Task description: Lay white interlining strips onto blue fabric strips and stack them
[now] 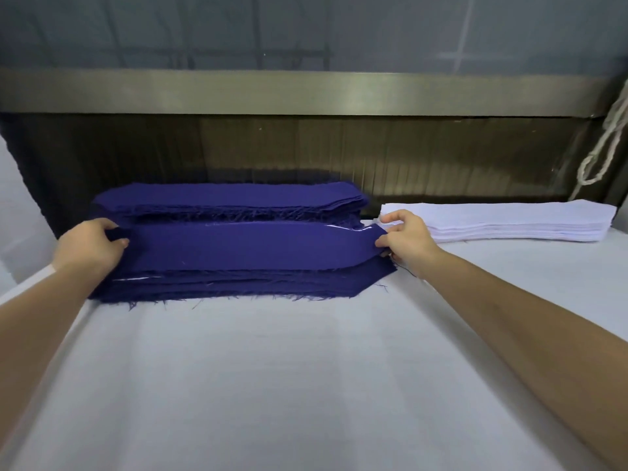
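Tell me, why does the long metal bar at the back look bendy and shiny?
Head view: the wide lens bows the metal bar, and light glints near its middle; head view: the wall above is blurry, the blue strips sharper.

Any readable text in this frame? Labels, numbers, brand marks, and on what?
None readable anywhere.
No print on the near stack of dark blue fabric strips, nor on the top blue strip that the left hand and right hand hold by its ends.
No print on the far stack of dark blue fabric strips.
The stack of white interlining strips is blank.
No markings on the brushed metal bar.
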### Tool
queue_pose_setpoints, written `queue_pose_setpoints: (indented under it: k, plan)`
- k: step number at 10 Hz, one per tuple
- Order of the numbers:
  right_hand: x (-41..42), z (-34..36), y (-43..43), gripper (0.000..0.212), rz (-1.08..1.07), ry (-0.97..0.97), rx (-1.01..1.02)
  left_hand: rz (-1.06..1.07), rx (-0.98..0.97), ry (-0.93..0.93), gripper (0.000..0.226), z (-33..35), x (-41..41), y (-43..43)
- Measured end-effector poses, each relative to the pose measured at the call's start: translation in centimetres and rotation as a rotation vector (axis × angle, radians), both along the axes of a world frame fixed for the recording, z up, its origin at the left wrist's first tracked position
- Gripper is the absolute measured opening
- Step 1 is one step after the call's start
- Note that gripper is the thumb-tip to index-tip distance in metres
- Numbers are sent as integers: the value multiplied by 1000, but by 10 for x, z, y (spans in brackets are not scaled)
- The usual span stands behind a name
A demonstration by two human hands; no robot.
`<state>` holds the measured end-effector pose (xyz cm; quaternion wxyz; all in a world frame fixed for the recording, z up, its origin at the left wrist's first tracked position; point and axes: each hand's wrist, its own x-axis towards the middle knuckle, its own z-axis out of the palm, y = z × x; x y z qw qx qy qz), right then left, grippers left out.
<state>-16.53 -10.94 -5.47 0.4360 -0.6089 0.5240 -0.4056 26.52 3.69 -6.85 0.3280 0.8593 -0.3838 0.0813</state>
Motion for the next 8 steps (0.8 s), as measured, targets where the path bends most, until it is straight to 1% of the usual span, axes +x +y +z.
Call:
queue_pose_setpoints:
  k: [1,3,5,6,7,8]
  plan:
    - [1,-4,-2,35,-15,26,-2,16,31,-54,23,5,-7,2]
    - [1,-6,-4,33,-20,17,-6,32,48,-190,36,21,-44,0]
    - [-2,-7,-4,31,3,4,-21,34,67,-212,37,22,-54,1]
    - [-4,-8,-2,26,15,8,-44,21,54,-203,37,21,-52,2]
    - [-7,-7,-3,26,17,11,-92,-56,6,-219,34,26,-58,-4]
    - [-13,-15,8,26,-17,139,-182,-273,-15,-276,28,17,-75,-5]
